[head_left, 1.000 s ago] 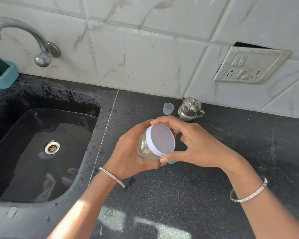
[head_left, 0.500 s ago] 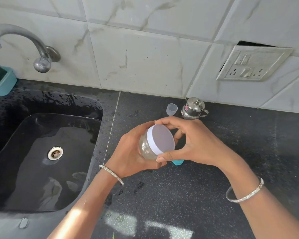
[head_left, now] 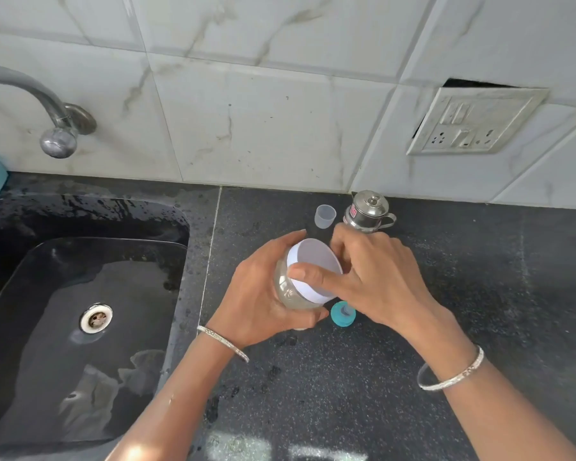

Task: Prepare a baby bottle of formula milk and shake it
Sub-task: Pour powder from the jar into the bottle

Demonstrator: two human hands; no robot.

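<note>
Jar is cradled tilted in the left hand above the table, near the sink, apparently so that its white lid, clasped round the rim by the right hand, can be twisted.

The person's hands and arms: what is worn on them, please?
The left hand and the right hand are bare, no gloves. No sleeves show on the forearms. Each wrist carries one thin silver-coloured bangle with a fine pattern: left bangle, right bangle.
</note>
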